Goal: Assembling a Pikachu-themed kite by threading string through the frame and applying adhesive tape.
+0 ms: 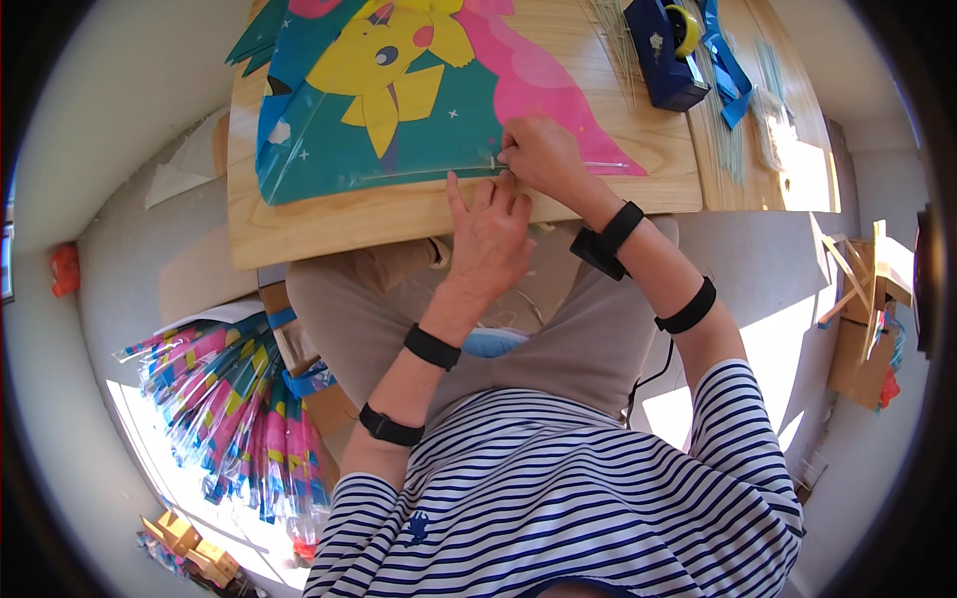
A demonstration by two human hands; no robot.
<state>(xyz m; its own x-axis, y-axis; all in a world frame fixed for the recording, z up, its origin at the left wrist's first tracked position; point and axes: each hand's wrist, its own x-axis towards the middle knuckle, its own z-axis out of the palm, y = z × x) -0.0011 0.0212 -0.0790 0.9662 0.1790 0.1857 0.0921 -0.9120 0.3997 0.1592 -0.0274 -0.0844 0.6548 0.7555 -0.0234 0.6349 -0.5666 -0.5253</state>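
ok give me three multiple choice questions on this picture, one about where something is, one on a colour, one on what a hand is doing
1. Where is the blue tape dispenser?
A. on the wooden table, beyond the right hand
B. on the floor
C. on the person's lap

2. What colour is the cartoon figure on the printed plastic sheet?
A. green
B. yellow
C. white

3. What is the right hand doing?
A. hanging off the table
B. gripping the dispenser
C. pinching at the sheet's lower edge

Answers: 1 A, it stands at the table's far side. 2 B, the figure is yellow on a teal ground. 3 C, its fingertips meet at the sheet's edge, with the left hand just below at the table's near edge.
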